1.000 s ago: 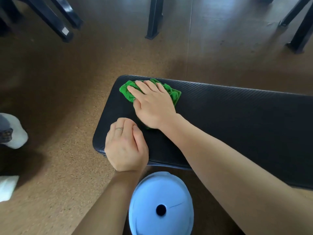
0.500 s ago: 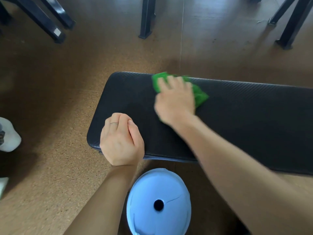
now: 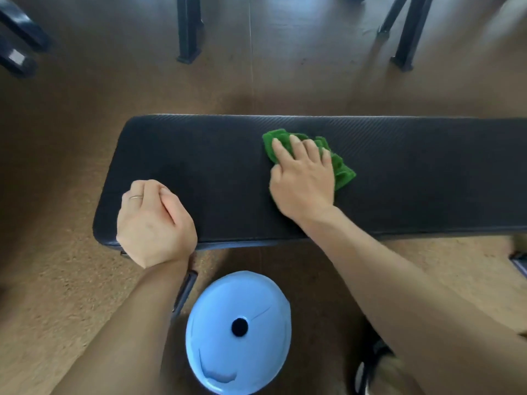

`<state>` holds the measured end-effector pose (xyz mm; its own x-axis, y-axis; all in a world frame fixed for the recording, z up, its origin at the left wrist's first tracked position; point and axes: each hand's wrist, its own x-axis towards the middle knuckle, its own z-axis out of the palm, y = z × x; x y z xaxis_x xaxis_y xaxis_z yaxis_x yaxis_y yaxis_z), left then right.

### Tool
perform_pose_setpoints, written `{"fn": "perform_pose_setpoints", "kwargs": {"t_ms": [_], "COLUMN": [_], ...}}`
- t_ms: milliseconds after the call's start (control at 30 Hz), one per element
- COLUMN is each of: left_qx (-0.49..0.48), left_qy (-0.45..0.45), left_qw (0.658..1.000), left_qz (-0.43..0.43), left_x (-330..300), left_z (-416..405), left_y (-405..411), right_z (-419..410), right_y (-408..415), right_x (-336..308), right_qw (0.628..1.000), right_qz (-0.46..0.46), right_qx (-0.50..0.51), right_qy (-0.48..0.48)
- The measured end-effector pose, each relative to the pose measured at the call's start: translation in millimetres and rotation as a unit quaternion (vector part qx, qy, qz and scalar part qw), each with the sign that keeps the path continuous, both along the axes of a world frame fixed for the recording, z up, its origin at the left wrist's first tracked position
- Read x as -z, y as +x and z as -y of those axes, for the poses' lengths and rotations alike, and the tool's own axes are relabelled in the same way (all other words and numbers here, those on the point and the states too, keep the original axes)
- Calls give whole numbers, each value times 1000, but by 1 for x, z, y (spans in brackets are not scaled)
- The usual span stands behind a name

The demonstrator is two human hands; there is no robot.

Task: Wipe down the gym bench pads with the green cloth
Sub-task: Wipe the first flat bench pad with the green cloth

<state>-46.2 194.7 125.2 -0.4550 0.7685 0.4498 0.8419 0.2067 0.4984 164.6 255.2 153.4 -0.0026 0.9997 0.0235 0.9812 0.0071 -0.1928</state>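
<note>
A long black bench pad (image 3: 216, 166) runs across the middle of the view, its left end rounded. The green cloth (image 3: 342, 169) lies bunched on the pad, right of its middle. My right hand (image 3: 302, 178) presses flat on the cloth with its fingers stretched over it, and green shows beyond the fingertips and to the right. My left hand (image 3: 154, 220) rests on the pad's near left corner as a loose fist, holding nothing; a ring is on one finger.
A round light-blue stool seat (image 3: 239, 332) with a dark centre hole sits just below the pad's front edge. Dark metal frame legs (image 3: 188, 29) stand on the brown floor beyond the bench, with more legs (image 3: 405, 32) at the upper right. A shoe (image 3: 370, 369) shows bottom right.
My right hand has slid the green cloth to the right along the pad, from near the left end to past the middle. The left hand has kept its place on the corner.
</note>
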Motion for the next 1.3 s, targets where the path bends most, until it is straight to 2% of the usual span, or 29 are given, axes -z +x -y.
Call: {"fn": "perform_pose_setpoints", "kwargs": {"t_ms": [100,200,333,467,633,700,833,967,1100,1200,1300], "left_qx": [1,-6,-3,-13,-13,-15,110,178,223,202,172], "left_qy": [4,7,17,21,-18,2,55,19,-35,-86,-88], "left_qw": [1000,1000,1000,1000,1000,999,990,982,971,972,978], "left_qz": [8,10,14,-10,-21,-34,-71,-62,-83,-84,-84], "left_x": [2,2,3,1,4,-4,-23,-26,-23,-10,-2], "left_z": [-1,-1,-3,0,-5,3,21,15,13,12,10], "left_y": [-4,-4,-5,-3,3,41,184,311,392,416,418], "right_z": [42,63,62,64,65,66,68,80,91,89,90], "right_y": [-65,-80,-71,-56,10,48,155,298,419,438,399], "right_x": [4,11,14,23,32,33,29,20,13,10,9], "right_qw": [993,987,983,975,970,970,976,990,996,996,995], "right_qz": [-20,-17,-16,-56,-58,-49,-37,0,13,11,19], "right_qx": [-110,-153,-169,-186,-175,-169,-135,-58,35,78,72], "right_qy": [28,40,74,112,160,167,167,131,81,52,60]}}
